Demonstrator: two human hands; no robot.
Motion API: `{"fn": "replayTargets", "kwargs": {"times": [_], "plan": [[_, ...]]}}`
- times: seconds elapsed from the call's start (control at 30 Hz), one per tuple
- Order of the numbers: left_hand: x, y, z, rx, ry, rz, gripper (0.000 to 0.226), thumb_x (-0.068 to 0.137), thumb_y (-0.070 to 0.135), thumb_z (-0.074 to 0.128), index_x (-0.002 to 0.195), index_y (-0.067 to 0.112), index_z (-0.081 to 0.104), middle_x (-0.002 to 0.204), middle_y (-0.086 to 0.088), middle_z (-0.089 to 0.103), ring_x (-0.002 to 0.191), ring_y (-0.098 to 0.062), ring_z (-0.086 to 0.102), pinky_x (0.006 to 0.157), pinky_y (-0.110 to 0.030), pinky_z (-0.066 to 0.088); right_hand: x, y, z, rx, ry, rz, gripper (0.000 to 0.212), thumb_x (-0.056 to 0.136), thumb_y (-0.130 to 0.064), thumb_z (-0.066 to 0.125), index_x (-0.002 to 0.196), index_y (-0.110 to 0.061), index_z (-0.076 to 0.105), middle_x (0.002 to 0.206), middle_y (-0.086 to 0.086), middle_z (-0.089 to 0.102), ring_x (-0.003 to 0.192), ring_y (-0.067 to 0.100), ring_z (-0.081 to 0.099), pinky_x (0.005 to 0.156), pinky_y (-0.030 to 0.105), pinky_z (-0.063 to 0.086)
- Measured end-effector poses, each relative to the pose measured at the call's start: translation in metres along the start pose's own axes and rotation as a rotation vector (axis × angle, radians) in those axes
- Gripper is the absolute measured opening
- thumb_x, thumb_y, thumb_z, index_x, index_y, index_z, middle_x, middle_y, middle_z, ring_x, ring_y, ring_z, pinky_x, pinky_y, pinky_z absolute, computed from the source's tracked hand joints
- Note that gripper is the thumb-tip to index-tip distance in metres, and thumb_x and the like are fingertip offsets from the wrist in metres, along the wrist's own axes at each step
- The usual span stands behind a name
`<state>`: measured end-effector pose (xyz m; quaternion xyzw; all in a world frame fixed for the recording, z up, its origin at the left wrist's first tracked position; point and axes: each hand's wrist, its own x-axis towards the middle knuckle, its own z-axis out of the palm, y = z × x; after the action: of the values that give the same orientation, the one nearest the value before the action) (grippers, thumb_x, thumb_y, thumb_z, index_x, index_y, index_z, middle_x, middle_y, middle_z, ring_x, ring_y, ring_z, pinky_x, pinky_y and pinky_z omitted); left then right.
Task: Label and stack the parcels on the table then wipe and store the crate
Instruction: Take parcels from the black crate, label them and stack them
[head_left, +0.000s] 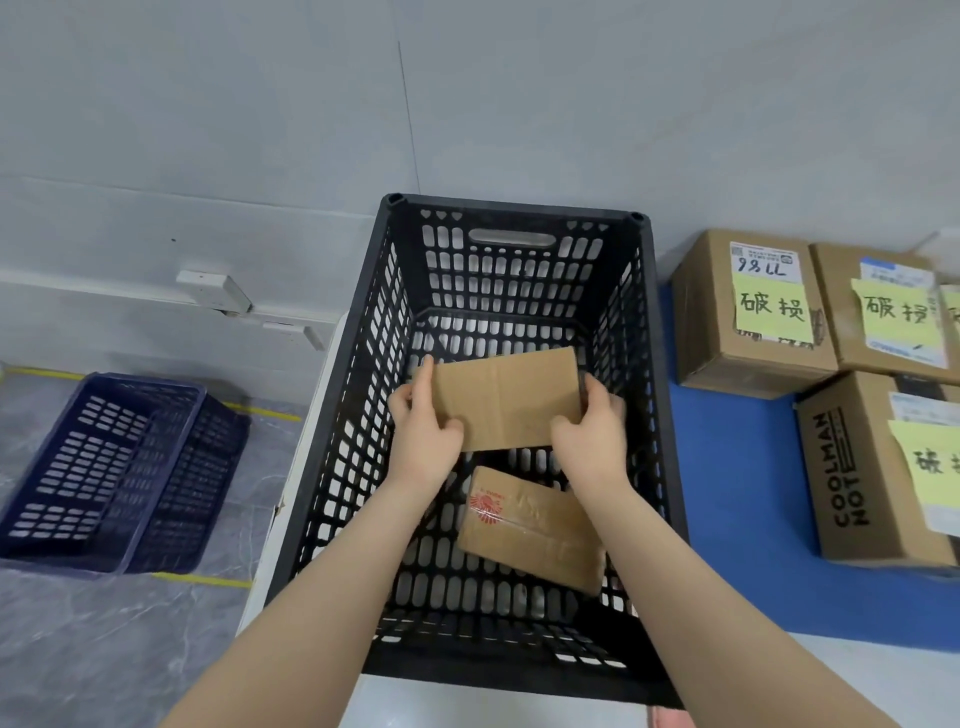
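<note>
**Two Hands on a Parcel, One More Left in the Crate**

Both forearms reach down into the black crate, which stands on the table's white edge beside a blue mat. At the very bottom of the view is a scrap of something pink, cut off too much to identify.

Nearest inside the crate, a taped brown parcel with a red stamp lies flat on the crate floor, turned at an angle. It has no hand on it.

Just beyond it, the left hand and right hand grip a plain flat parcel by its two short ends. Each thumb lies over the top face and the fingers are curled round the edge. The parcel sits level and appears raised off the crate floor, still within the walls. Holding both ends keeps the wide, thin parcel from tipping, and it probably helps it pass the deep mesh sides on the way out.

To the right on the mat stand three cardboard boxes, close together, each with a yellow handwritten note stuck on a visible face. These look like the finished ones, set facing outwards so the notes can be read. Emptying still seems to be under way, with wiping and storing not yet begun.

On the floor to the left, past a strip of yellow tape, a dark blue crate stands against the grey wall.
</note>
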<state>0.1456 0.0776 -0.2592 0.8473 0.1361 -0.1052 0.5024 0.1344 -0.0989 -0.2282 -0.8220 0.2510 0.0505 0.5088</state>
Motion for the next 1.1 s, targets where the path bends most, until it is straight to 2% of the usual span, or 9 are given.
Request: {"fn": "replayTargets", "kwargs": {"times": [0.2,0.33,0.5,0.6,0.73,0.83,0.9,1.03,1.1], "plan": [[0.001,-0.001,0.000,-0.004,-0.005,-0.022,0.090,0.086,0.007,0.058,0.144,0.052,0.008,0.123,0.008,0.018,0.084,-0.005,0.052,0.062,-0.011,0.039,-0.005,0.002,-0.002,0.069,0.002,0.015,0.065,0.081,0.008,0.047,0.136,-0.027,0.040,0.135,-0.003,0.035,0.111,0.019,0.050,0.086,0.037,0.054],[-0.010,-0.003,-0.007,-0.030,0.077,-0.027,0.068,0.084,0.000,0.052,0.130,0.045,0.032,0.122,0.004,0.023,0.083,-0.009,0.052,0.065,-0.021,0.047,-0.009,0.002,-0.003,0.217,-0.013,-0.018,0.052,0.083,0.009,0.042,0.121,-0.026,0.050,0.118,-0.007,0.055,0.101,0.004,0.053,0.070,0.018,0.045],[-0.015,0.002,-0.010,-0.083,0.198,-0.035,0.025,0.090,0.012,0.042,0.105,0.032,0.045,0.121,0.005,0.032,0.081,-0.002,0.049,0.061,-0.020,0.036,-0.007,0.003,0.000,0.292,-0.001,0.038,0.011,0.097,-0.027,0.041,0.102,-0.033,0.049,0.097,-0.013,0.055,0.087,0.003,0.051,0.062,0.023,0.037],[-0.016,0.001,-0.009,-0.049,0.215,-0.045,0.005,0.094,0.027,0.043,0.097,0.029,0.047,0.119,0.003,0.035,0.081,-0.008,0.053,0.070,-0.034,0.049,-0.005,0.005,0.002,0.244,0.003,0.069,0.018,0.096,-0.047,0.045,0.105,-0.032,0.046,0.096,-0.014,0.055,0.085,0.003,0.051,0.061,0.023,0.037],[-0.015,-0.005,-0.007,0.075,0.183,-0.055,0.027,0.093,0.032,0.049,0.120,0.027,0.044,0.129,-0.002,0.033,0.081,-0.007,0.050,0.077,-0.033,0.048,-0.002,0.006,0.001,0.176,0.011,0.095,0.028,0.096,-0.028,0.049,0.123,-0.032,0.044,0.107,-0.014,0.053,0.084,0.000,0.050,0.062,0.023,0.041],[-0.013,-0.008,-0.004,0.089,0.068,-0.030,0.052,0.094,0.029,0.048,0.143,0.034,0.029,0.147,-0.003,0.023,0.104,-0.014,0.049,0.082,-0.028,0.041,-0.007,0.006,0.002,0.099,-0.020,0.051,0.043,0.095,-0.017,0.050,0.134,-0.030,0.040,0.117,-0.009,0.052,0.097,0.011,0.056,0.077,0.035,0.054],[-0.013,-0.009,-0.002,0.097,0.046,-0.012,0.057,0.094,0.030,0.047,0.146,0.037,0.025,0.152,-0.001,0.019,0.118,-0.017,0.046,0.090,-0.028,0.043,-0.008,0.005,0.002,0.086,-0.026,0.047,0.045,0.094,-0.014,0.051,0.135,-0.029,0.039,0.117,-0.009,0.052,0.100,0.013,0.056,0.082,0.038,0.055],[-0.010,-0.007,-0.003,0.099,0.053,0.117,0.059,0.093,0.023,0.052,0.146,0.035,0.026,0.151,0.006,0.019,0.118,-0.009,0.041,0.086,-0.015,0.041,-0.008,0.007,-0.001,0.050,0.023,0.063,0.042,0.089,-0.010,0.055,0.124,-0.027,0.039,0.109,-0.003,0.061,0.083,0.009,0.059,0.065,0.032,0.055],[-0.002,-0.003,-0.005,0.125,0.039,0.167,0.062,0.092,0.016,0.052,0.145,0.034,0.027,0.154,0.007,0.016,0.132,-0.016,0.034,0.103,-0.030,0.041,-0.010,0.010,-0.001,-0.018,0.002,0.104,0.057,0.088,-0.011,0.056,0.137,-0.026,0.031,0.112,0.002,0.061,0.084,0.016,0.062,0.066,0.035,0.055]]}}
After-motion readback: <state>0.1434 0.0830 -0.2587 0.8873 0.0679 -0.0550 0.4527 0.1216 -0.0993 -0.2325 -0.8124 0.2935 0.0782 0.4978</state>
